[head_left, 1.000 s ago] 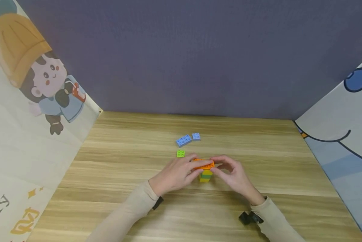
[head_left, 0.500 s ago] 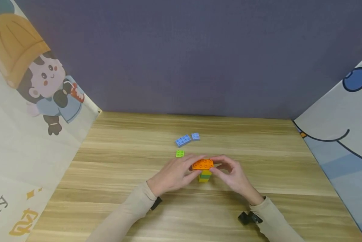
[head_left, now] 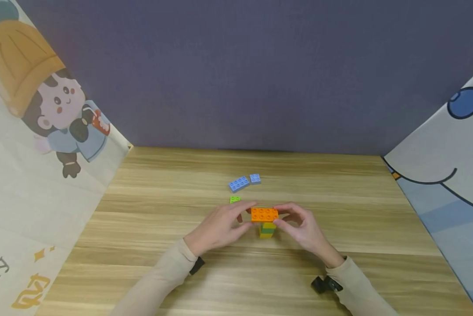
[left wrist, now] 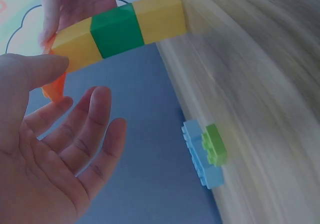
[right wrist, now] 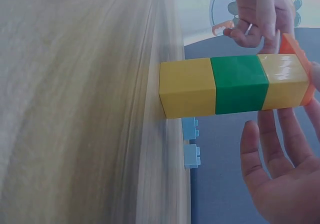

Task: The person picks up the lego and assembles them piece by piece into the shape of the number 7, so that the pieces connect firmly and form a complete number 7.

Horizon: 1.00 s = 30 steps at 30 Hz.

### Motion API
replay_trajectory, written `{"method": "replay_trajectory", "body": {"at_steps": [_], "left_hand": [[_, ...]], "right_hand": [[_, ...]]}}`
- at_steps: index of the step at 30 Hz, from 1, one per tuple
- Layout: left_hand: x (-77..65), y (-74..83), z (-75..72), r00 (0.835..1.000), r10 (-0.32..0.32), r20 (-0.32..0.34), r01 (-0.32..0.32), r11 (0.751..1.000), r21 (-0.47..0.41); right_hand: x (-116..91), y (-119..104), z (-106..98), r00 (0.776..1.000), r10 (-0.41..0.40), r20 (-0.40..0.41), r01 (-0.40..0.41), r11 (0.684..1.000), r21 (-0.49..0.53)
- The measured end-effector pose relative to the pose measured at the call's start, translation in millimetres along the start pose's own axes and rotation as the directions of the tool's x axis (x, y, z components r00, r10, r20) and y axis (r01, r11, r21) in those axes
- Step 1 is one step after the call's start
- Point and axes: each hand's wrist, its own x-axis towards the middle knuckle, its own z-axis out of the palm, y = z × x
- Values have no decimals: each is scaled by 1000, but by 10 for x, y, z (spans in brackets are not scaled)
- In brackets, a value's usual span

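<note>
A: Where is the flat orange studded plastic brick (head_left: 264,214) found?

B: It is seated atop the upright yellow-green-yellow plastic block column (head_left: 267,230), which stands on the pale wooden table (head_left: 161,272).

A: How are the hands held?

B: The brick's right end is pinched by the right hand (head_left: 302,228). The left hand (head_left: 222,226) is kept just beside its left end, fingers (left wrist: 95,129) loosely spread, nothing gripped.

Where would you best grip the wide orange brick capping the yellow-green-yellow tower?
Probably by the two short ends of the wide orange brick, coming from left and right: it overhangs the narrow yellow-green-yellow tower, leaving its ends free.
</note>
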Motion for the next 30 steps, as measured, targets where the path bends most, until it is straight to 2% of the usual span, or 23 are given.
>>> {"method": "replay_trajectory", "body": {"at_steps": [7, 15, 30], "left_hand": [[-52, -103, -3, 999, -48, 1, 48, 999, 12], [-76, -238, 20, 998, -58, -12, 58, 997, 46], [-23, -492, -12, 976, -211, -53, 214, 976, 50]], "right_hand": [[-1, 9, 9, 1000, 3, 0, -3, 1000, -5], [-6, 16, 8, 1000, 8, -1, -8, 1000, 12], [-15, -20, 3, 1000, -1, 3, 1, 1000, 17]]}}
